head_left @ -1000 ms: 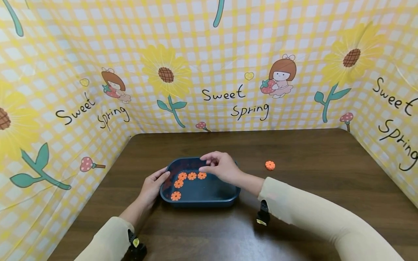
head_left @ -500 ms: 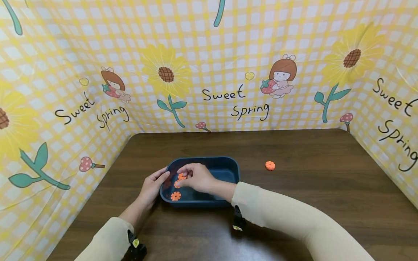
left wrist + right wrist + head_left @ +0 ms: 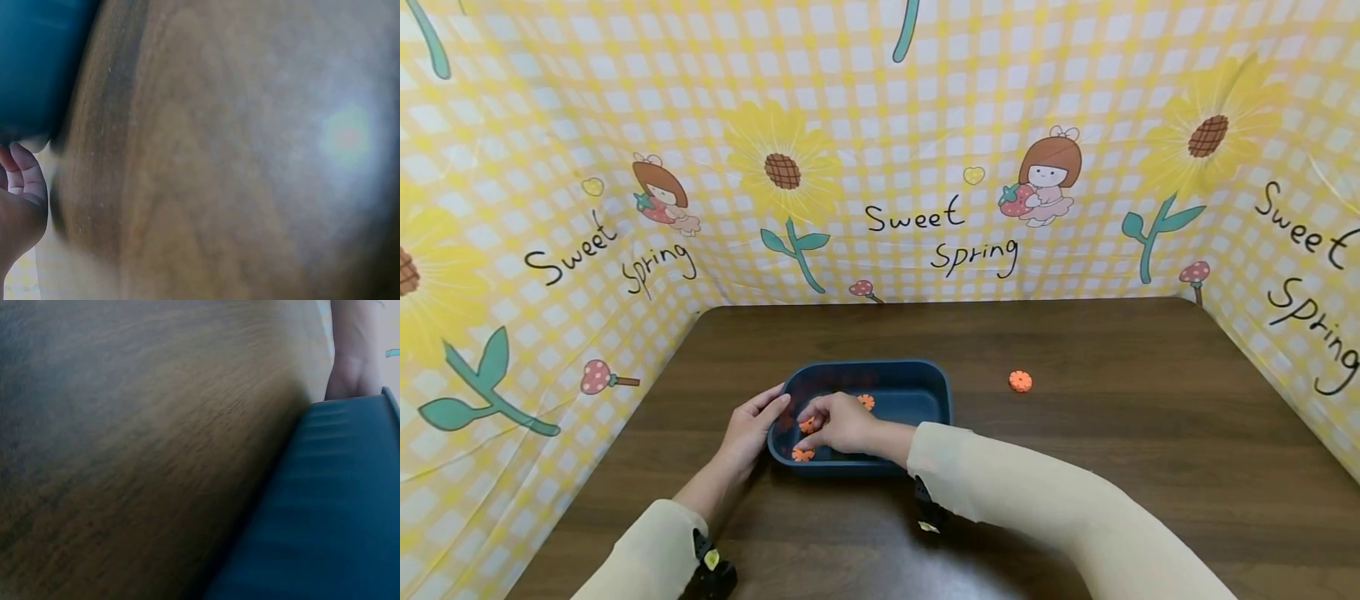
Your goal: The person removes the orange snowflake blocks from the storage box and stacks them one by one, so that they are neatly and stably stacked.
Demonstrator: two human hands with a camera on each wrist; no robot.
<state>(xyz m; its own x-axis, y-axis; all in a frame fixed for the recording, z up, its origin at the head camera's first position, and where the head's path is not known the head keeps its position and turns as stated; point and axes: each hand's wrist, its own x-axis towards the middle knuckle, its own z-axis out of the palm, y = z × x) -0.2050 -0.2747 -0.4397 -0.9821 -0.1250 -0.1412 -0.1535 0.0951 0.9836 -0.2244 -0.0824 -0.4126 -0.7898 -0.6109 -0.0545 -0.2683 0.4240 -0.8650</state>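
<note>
A dark blue rectangular tub point(image 3: 917, 379) stands on the table in the head view. My left hand point(image 3: 748, 433) grips its left end, thumb over the rim. In the left wrist view that hand point(image 3: 22, 206) is at the tub's wall point(image 3: 40, 62). My right hand point(image 3: 842, 425) reaches into the tub, bent fingers and thumb over the orange flower-shaped discs at its left side. One disc point(image 3: 802, 455) lies under the thumb tip, another disc point(image 3: 808, 426) shows between thumb and fingers. I cannot tell whether it pinches one. A further disc point(image 3: 866, 402) shows behind the hand.
Right of the tub, an orange flower-shaped piece point(image 3: 1020, 381) lies on the dark wooden table point(image 3: 1112, 433). Yellow checked cloth point(image 3: 910, 150) hangs behind and along both sides. The tub's outer wall point(image 3: 325, 500) fills much of the right wrist view.
My right hand has moved left and toward the front inside the tub, from above the disc row's right end to the front left discs. My left hand and the tub have stayed put.
</note>
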